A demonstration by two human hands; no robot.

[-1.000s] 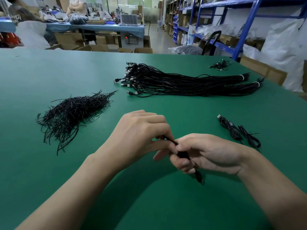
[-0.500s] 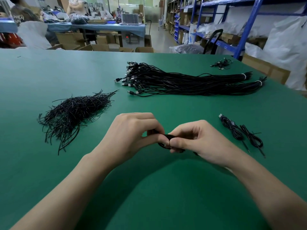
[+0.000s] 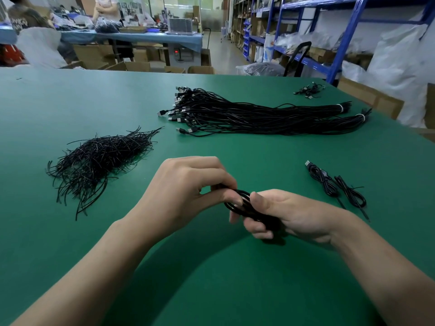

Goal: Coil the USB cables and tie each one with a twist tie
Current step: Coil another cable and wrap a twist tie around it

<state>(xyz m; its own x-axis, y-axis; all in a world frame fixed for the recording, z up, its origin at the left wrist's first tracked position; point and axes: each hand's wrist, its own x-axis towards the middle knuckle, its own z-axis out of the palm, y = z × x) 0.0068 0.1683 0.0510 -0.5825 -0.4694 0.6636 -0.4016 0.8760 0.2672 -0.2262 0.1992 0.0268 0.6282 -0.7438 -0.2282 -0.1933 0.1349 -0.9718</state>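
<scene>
Black ties (image 3: 98, 161) lie heaped at your left. Your left hand (image 3: 186, 191) pinches one end of the coil (image 3: 240, 201), just over the surface (image 3: 211, 278); your right hand (image 3: 289, 215) grips the other end. Coiling looks done, and whether a tie is on is hidden. If none, free your left hand to fetch one.

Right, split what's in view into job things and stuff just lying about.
Job: coiled cable held by left hand and right hand; twist tie pile; uncoiled cable bundles; two coiled cables laid aside.
Lying about: blue shelving; cardboard boxes; white sacks.
</scene>
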